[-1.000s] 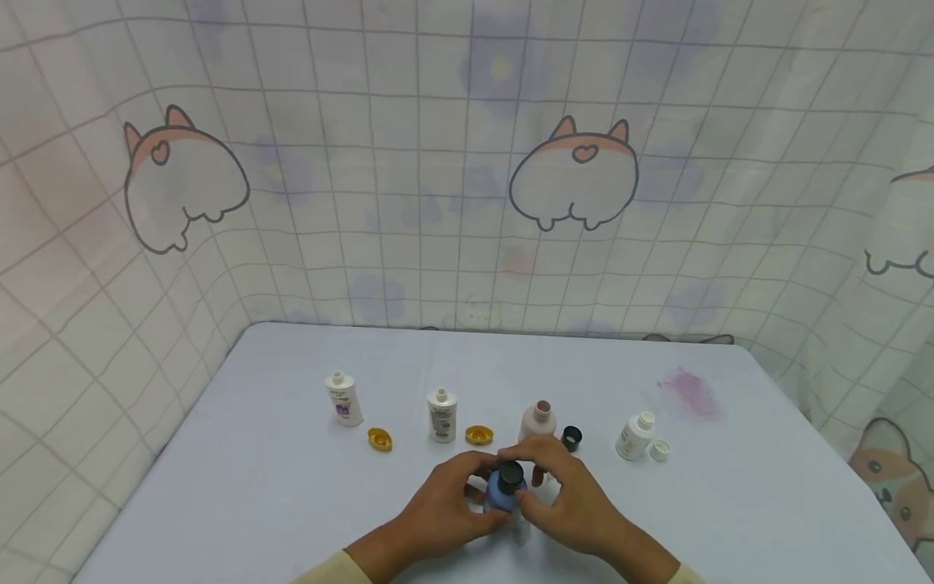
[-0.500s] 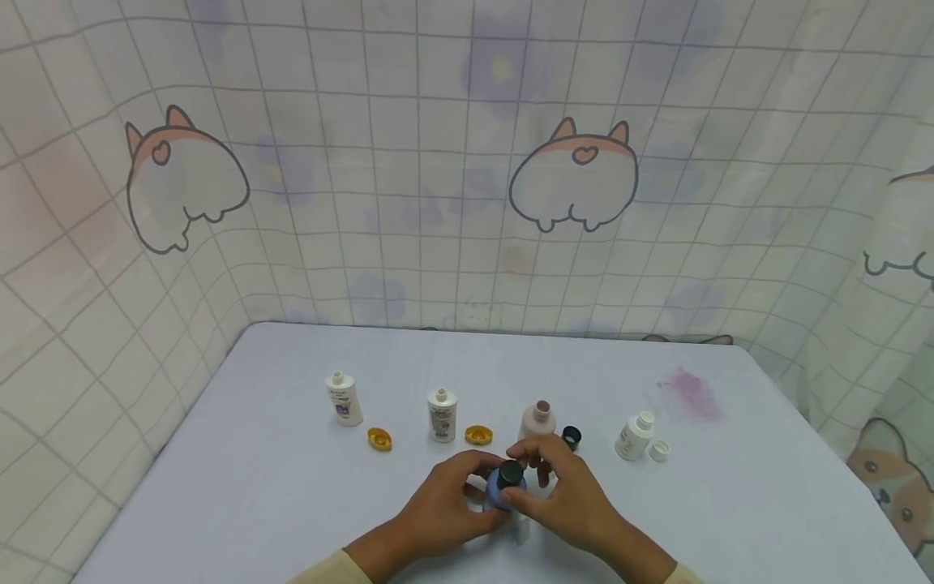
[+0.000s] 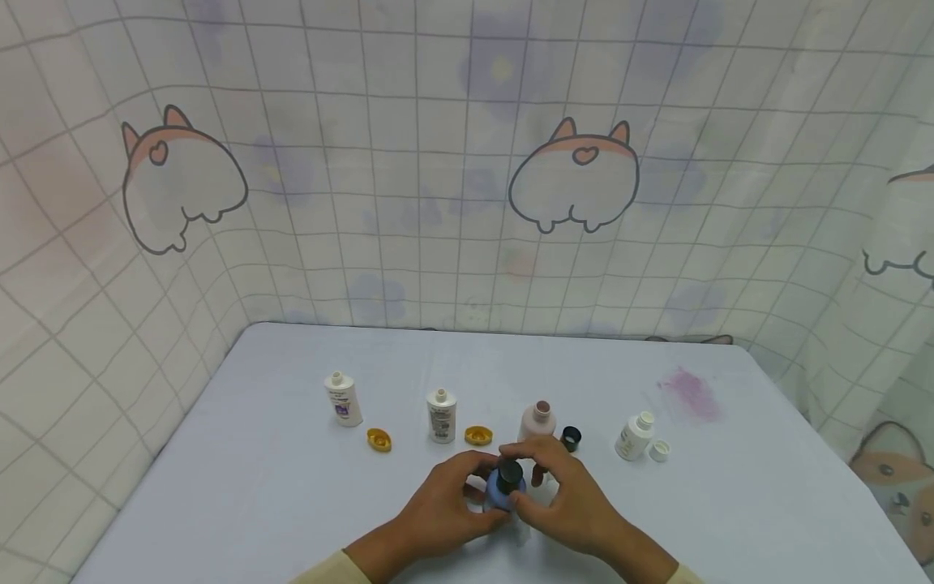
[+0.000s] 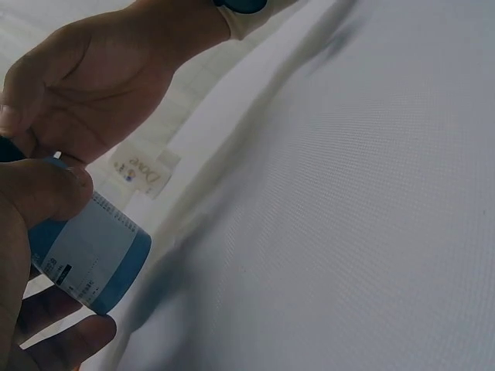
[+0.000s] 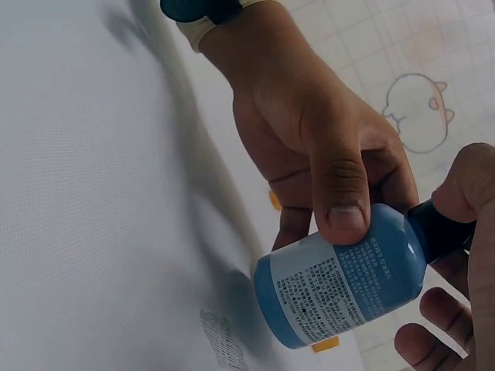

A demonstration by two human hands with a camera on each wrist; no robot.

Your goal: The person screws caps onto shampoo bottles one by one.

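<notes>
A blue bottle (image 3: pixel 495 495) with a white label and a black screw cap (image 3: pixel 510 473) is between both hands near the front of the table. My left hand (image 3: pixel 442 504) grips the bottle's body, its thumb lying across the label side in the right wrist view. From the right, my right hand (image 3: pixel 576 504) pinches the cap between thumb and fingers. That wrist view shows the bottle (image 5: pixel 348 278) tilted with its printed label facing the camera. Close behind the right hand stands an uncapped pale pink bottle (image 3: pixel 536 422), its lower part hidden by the fingers.
Two uncapped white bottles (image 3: pixel 343 399) (image 3: pixel 442 418) stand to the left, with yellow caps (image 3: pixel 379 440) (image 3: pixel 478 435) lying nearby. A loose black cap (image 3: pixel 571 439) lies beside the pink bottle. Farther right are a small white bottle (image 3: pixel 635 438), its white cap (image 3: pixel 660 451) and a pink stain (image 3: pixel 693 393).
My right thumb and fingers shift round the black cap, one way half a second ago and back now. The left hand keeps holding the blue bottle in the same place.
</notes>
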